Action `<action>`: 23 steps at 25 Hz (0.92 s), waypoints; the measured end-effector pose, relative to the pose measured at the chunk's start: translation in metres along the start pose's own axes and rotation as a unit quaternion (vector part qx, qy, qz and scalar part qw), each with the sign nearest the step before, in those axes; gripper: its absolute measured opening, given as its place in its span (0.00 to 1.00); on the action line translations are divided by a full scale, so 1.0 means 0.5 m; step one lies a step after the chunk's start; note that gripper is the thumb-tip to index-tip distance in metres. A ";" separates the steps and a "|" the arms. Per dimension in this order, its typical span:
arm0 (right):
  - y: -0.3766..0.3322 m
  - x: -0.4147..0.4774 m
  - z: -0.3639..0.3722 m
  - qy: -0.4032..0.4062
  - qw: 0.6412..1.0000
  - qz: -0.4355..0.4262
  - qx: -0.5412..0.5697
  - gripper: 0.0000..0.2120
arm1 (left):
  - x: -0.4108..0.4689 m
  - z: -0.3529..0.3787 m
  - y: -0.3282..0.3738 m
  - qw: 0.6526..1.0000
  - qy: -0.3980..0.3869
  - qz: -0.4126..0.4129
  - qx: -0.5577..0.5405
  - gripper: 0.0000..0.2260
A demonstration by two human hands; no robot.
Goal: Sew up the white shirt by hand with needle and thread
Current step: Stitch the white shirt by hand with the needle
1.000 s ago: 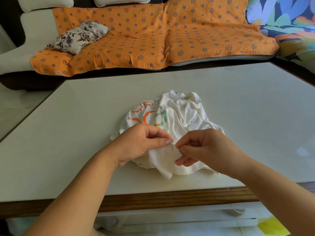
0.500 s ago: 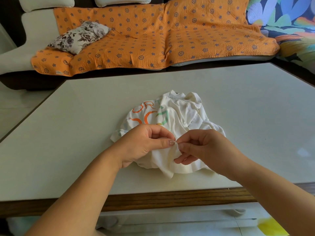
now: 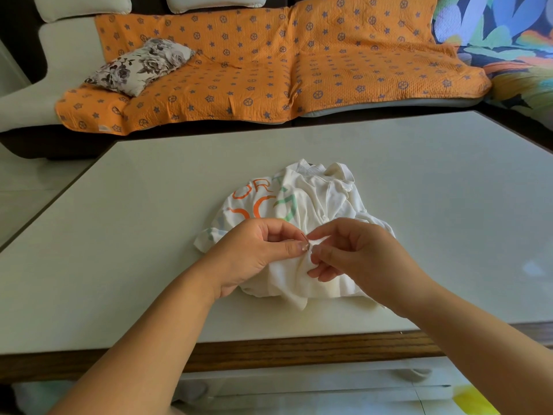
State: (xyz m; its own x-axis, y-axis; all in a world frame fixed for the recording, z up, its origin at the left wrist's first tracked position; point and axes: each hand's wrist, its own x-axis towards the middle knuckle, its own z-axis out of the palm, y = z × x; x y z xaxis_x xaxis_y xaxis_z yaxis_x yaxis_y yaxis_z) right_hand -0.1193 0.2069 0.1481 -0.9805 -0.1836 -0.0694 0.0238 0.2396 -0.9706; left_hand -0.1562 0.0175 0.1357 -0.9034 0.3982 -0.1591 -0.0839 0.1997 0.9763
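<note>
Left hand (image 3: pixel 254 256), right hand (image 3: pixel 356 256), forearms (image 3: pixel 155 333) bare.

Only print w/ legible chars is on the white shirt (image 3: pixel 323 199), front side up, crumpled. Top row, orange caps: "OR" letters (image 3: pixel 254 187), clear. Next char after them runs into a fold, can't read. 2nd row just below, also orange: curved strokes (image 3: pixel 263 208), look like "O" or "C", cut by folds, can't tell which. To the right of both rows, green strokes (image 3: pixel 285 205), approx. part of one large letter, illegible. Full word can't be made out.
</note>
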 end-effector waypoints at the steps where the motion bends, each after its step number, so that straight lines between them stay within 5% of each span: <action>1: 0.001 0.000 0.001 0.003 1.000 -0.010 0.004 0.08 | 0.001 0.001 -0.001 1.000 0.000 -0.002 0.005 0.12; 8: 0.007 0.003 0.007 0.014 0.998 -0.063 -0.027 0.05 | 0.000 0.007 0.000 1.000 0.006 -0.006 0.011 0.10; 13: -0.005 0.015 -0.002 0.102 0.989 -0.082 -0.067 0.05 | 0.002 0.002 0.004 0.999 0.027 -0.029 0.003 0.11; 16: -0.013 0.031 -0.017 0.081 0.984 -0.029 0.156 0.06 | 0.002 0.000 0.001 0.998 0.037 -0.048 0.011 0.02; 19: -0.009 0.046 -0.034 0.049 0.919 0.045 0.388 0.07 | 0.001 0.001 0.001 0.998 0.030 -0.051 0.028 0.03; 23: 0.007 0.073 -0.061 0.089 0.893 0.038 0.440 0.07 | -0.002 -0.005 0.003 0.997 0.021 -0.052 0.052 0.04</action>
State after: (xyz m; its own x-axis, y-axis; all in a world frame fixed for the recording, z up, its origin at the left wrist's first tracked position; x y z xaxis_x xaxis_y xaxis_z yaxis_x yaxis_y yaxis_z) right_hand -0.1610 0.2301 0.1489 -0.9832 -0.0265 -0.1807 0.1589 -0.6118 -0.7749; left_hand -0.1565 0.0150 0.1376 -0.9094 0.3329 -0.2493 -0.1355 0.3295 0.9344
